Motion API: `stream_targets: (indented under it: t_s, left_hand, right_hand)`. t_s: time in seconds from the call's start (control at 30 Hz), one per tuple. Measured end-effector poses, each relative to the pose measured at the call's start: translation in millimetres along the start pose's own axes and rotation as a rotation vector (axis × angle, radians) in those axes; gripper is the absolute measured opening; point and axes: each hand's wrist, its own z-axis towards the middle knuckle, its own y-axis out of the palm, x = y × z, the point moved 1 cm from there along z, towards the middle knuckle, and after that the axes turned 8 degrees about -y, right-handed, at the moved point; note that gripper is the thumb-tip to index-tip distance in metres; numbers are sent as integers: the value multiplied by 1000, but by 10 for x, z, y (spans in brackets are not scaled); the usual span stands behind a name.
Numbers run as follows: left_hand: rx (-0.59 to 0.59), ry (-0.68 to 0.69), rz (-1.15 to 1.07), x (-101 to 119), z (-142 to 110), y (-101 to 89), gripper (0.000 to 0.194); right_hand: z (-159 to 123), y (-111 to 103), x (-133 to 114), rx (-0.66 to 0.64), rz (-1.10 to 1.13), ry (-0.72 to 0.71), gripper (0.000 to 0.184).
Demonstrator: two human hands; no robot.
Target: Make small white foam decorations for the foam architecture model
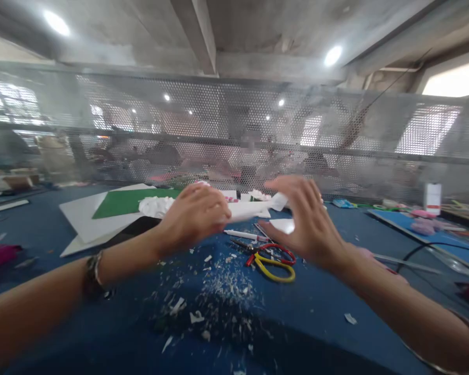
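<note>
My left hand is closed on one end of a white paper-like strip, which stretches to the right above the table. At its far end my right hand is spread, thumb and fingers apart; whether it touches the strip cannot be made out. Below the hands lie scissors with one red and one yellow handle loop. A white pen-like stick rests just behind them. Crumpled white material sits left of my left hand.
White scraps litter the blue table. A green sheet lies on white sheets at the left. A blue board with pink pieces and a black cable are at the right. Perforated metal screening stands behind.
</note>
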Motion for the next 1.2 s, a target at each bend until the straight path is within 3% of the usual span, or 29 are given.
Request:
stream_targets:
  t_s: [0.03,0.1,0.13,0.2,0.33,0.6,0.73,0.8,1.03,1.2]
  left_hand:
    - [74,125,30,94,-77,34,23]
    - [49,343,5,268,-261,116,25]
    - [40,369,-53,337,-351,151,25]
    - [-91,403,-151,441,-500,215,29]
    - [-276,490,-317,507,-612,279,30]
    - [-382,346,-397,490,-605,366,28]
    - [-483,188,-492,509,-642,413,17]
    - [-517,121,-551,511,-657,430,12]
    - [-584,-111,-737,530,-678,475,11]
    - [-614,-186,-794,524,-665,488,11]
  right_hand:
    - [-92,23,-97,-60,-26,-83,37]
    - [-310,113,-284,-203,-28,-222,26]
    - [-423,169,-362,-275,-3,-225,21]
    - [-619,276,-484,-391,91,-244,10]
    - [-778,379,-527,-564,193,-302,14]
    - [-730,323,-417,-518,279,-137,16]
    - [-704,289,-565,-652,455,-124,31]
    - [-685,289,-617,-679,545,-80,30]
    - [-712,401,-644,-614,638,76,14]
    - [-741,474,-641,-559,746,234,17]
